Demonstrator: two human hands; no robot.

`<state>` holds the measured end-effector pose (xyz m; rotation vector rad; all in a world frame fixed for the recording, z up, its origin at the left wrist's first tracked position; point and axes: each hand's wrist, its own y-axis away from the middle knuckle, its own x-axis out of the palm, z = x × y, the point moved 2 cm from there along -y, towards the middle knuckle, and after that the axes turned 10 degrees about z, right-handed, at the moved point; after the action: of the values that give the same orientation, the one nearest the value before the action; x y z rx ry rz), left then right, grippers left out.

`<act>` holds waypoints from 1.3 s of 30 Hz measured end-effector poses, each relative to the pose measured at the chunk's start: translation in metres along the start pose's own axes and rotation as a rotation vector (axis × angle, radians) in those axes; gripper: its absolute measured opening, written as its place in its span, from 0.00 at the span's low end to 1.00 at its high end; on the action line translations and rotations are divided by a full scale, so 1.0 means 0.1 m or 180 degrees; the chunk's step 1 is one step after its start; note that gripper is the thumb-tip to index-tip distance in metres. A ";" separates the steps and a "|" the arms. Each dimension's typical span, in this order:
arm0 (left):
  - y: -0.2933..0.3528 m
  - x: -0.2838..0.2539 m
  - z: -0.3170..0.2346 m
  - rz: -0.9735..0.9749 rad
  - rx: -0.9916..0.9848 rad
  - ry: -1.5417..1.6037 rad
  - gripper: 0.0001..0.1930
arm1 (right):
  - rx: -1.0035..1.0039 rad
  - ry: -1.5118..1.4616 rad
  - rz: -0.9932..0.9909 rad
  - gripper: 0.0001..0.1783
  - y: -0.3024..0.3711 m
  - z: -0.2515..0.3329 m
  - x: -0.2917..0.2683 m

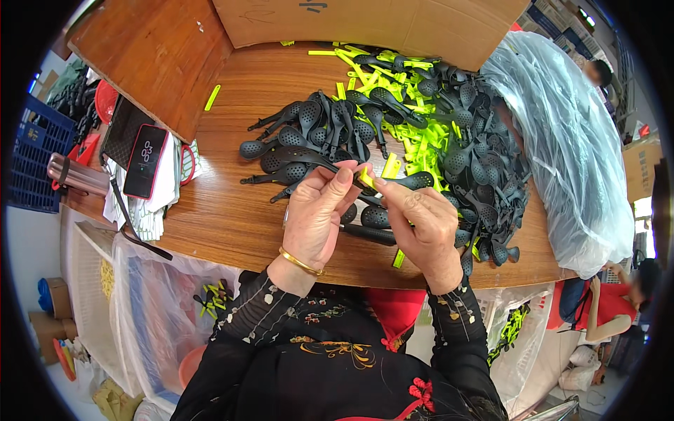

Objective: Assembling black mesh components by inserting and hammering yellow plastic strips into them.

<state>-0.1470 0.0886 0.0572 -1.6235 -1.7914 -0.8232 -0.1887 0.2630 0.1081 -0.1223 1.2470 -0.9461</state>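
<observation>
My left hand [316,217] is closed around the neck of a black perforated spoon [298,155], whose bowl points away to the left. Between my two hands, the fingertips of my right hand [425,224] pinch a small yellow-green plastic handle piece [366,177]; it meets the end of the black spoon, though my fingers partly hide the joint. Loose black perforated spoons [309,116] lie just beyond my left hand. Past my right hand spreads a big heap of black spoons [484,168] mixed with yellow-green handle pieces [421,140].
A cardboard box [372,24] stands at the back of the wooden table [232,133]. Clear plastic sheeting [562,140] bulges along the right edge. A phone [145,161] rests on papers at left, beside a metal flask [81,174]. Below the table edge, a plastic-lined bin [161,302] holds several finished-looking pieces.
</observation>
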 end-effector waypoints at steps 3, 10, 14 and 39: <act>-0.01 0.03 -0.03 0.0050 -0.0015 0.0086 0.09 | -0.0150 0.0186 0.0063 0.22 0.01 0.03 0.03; -0.02 0.00 -0.04 -0.0057 -0.0084 0.0163 0.07 | -0.0151 0.0121 0.0548 0.25 0.00 0.02 0.06; -0.03 -0.03 0.03 0.0067 0.0139 0.0185 0.05 | -0.0226 -0.0067 0.0320 0.24 -0.12 0.07 0.10; 0.08 -0.47 -0.13 0.0055 0.0542 -0.1518 0.12 | 0.1019 -0.0882 0.0742 0.05 -0.10 -0.52 0.22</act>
<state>-0.1346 0.0496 0.0303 -1.8215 -2.0930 -0.2722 -0.2376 0.2632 0.0780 0.1384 0.8232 -0.8796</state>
